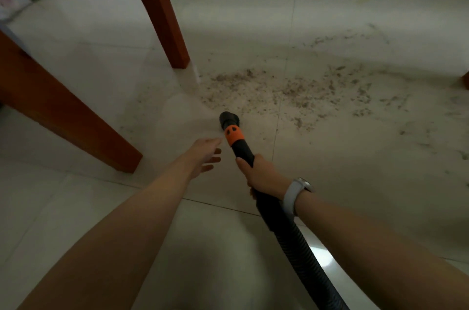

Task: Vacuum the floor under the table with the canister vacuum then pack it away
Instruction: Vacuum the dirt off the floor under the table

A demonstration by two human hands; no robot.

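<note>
Head view: vacuum wand [234, 138], black w/ orange collar, nozzle tip on floor tile just short of debris patch [279, 91], near table leg [162, 17]. Rigid tube, prob light; ribbed hose [286, 228] flexy, will drag. Best grip: black section behind collar. Right hand [261, 174] wrapped round it there. Left hand [205, 155] fingers straight, spread, holding nothing, just beside collar.

No text, label or number can be read anywhere, possibly because the view is dim and soft.
</note>
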